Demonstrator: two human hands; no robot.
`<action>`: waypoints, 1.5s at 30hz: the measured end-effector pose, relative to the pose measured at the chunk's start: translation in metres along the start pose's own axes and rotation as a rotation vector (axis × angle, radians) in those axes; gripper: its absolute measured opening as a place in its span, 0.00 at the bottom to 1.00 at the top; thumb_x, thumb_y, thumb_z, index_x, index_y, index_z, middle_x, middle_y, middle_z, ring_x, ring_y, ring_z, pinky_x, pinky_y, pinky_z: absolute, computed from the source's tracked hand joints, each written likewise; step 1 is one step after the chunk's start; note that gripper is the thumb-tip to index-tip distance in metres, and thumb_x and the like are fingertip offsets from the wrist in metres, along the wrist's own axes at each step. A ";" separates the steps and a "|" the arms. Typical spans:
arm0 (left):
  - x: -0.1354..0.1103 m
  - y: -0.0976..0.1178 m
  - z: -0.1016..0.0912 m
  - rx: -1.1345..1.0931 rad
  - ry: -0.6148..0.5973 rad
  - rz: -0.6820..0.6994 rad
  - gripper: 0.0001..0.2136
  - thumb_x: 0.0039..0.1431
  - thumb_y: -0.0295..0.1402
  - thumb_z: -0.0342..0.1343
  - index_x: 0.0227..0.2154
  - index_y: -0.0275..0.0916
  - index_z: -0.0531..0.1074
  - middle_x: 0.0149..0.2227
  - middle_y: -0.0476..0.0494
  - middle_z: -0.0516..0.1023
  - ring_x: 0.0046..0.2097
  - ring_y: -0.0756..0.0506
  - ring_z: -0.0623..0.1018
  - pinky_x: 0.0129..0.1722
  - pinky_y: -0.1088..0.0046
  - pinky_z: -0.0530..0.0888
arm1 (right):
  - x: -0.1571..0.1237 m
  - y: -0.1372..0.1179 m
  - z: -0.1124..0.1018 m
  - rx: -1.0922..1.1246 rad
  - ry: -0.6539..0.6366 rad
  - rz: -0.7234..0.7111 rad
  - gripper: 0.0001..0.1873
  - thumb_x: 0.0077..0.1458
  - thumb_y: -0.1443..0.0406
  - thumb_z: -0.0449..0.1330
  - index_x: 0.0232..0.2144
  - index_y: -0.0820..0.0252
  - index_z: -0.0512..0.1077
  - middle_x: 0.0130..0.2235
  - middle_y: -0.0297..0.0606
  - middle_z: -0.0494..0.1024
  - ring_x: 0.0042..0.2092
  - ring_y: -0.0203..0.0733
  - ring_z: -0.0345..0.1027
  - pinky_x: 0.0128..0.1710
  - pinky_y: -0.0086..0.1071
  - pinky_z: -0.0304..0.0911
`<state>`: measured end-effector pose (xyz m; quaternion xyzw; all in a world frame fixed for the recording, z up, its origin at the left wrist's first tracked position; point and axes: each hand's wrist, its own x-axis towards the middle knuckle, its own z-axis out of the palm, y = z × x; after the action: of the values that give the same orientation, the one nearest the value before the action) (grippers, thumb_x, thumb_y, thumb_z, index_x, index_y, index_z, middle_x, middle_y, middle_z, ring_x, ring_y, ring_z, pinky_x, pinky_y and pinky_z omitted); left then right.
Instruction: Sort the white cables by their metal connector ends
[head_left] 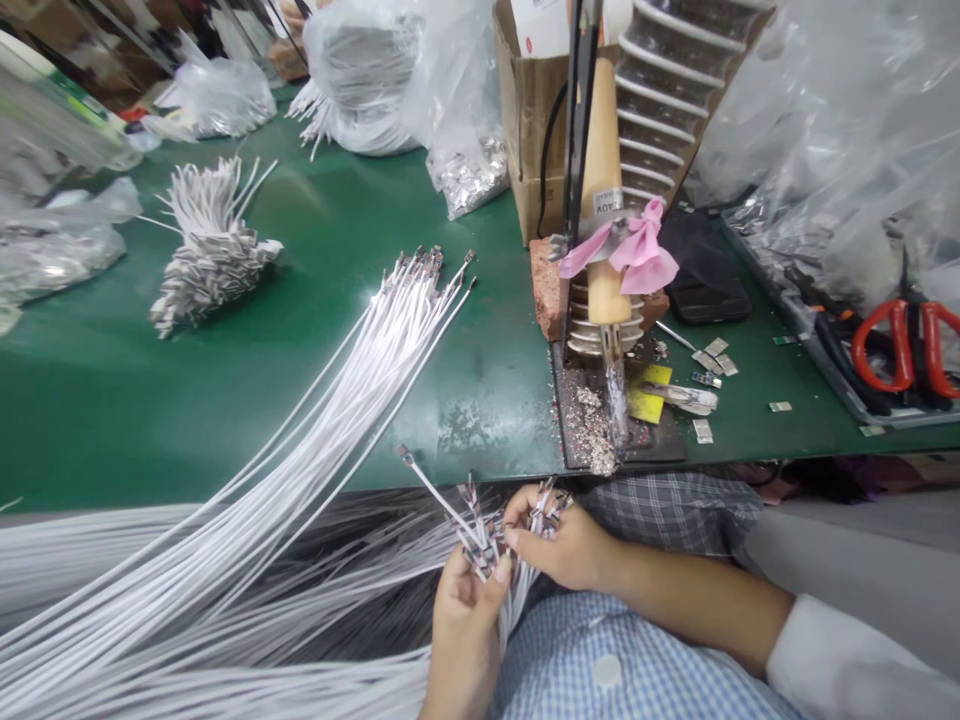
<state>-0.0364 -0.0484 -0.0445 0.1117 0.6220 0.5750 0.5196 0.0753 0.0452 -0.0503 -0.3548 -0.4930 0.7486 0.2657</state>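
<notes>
Because so many long, thin white cables with small metal-tipped ends are gathered in one cluster just in front of the table edge, the likeliest trouble in the head view is a tangle or a dropped end — the tips cross at different angles, and one cable juts out to the left on its own, where it could snag. The larger white cable bundle, lying on the green tabletop with its ends fanned out, runs past the front edge; a tug on its trailing lengths might drag it down. The wooden-handled soldering iron, bound with a pink strip, points down at a dark flat plate strewn with grey crumbs; should it be hot, which cannot be told, a careless lift of the right hand could meet its tip.

The left hand is held upright, thumb pressing the clustered cables against its fingers. The right hand's forearm slants above a blue-checked garment, its thumb and fingers closed round more cable ends — whether it pinches one single wire is too small to tell.
</notes>
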 end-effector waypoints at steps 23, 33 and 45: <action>0.000 0.002 0.004 -0.019 0.039 -0.003 0.17 0.45 0.36 0.70 0.38 0.44 0.75 0.38 0.47 0.79 0.45 0.47 0.77 0.47 0.75 0.73 | 0.002 0.002 -0.002 0.135 -0.022 0.080 0.11 0.46 0.60 0.59 0.29 0.62 0.68 0.26 0.34 0.70 0.28 0.37 0.62 0.29 0.31 0.58; 0.003 -0.002 -0.001 -0.019 0.030 -0.009 0.15 0.45 0.35 0.70 0.36 0.41 0.75 0.36 0.47 0.79 0.44 0.47 0.77 0.44 0.79 0.73 | 0.002 0.005 -0.002 -0.029 -0.023 -0.083 0.06 0.48 0.64 0.58 0.25 0.61 0.66 0.24 0.32 0.67 0.27 0.36 0.60 0.28 0.30 0.57; 0.003 -0.003 0.000 0.016 0.007 -0.035 0.18 0.48 0.37 0.69 0.41 0.40 0.71 0.39 0.44 0.79 0.45 0.45 0.77 0.48 0.70 0.74 | 0.002 0.005 -0.004 -0.178 -0.048 -0.190 0.05 0.48 0.67 0.59 0.23 0.60 0.67 0.26 0.33 0.70 0.30 0.36 0.63 0.33 0.31 0.59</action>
<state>-0.0368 -0.0474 -0.0485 0.1028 0.6302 0.5614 0.5264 0.0771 0.0469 -0.0564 -0.3106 -0.5951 0.6818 0.2908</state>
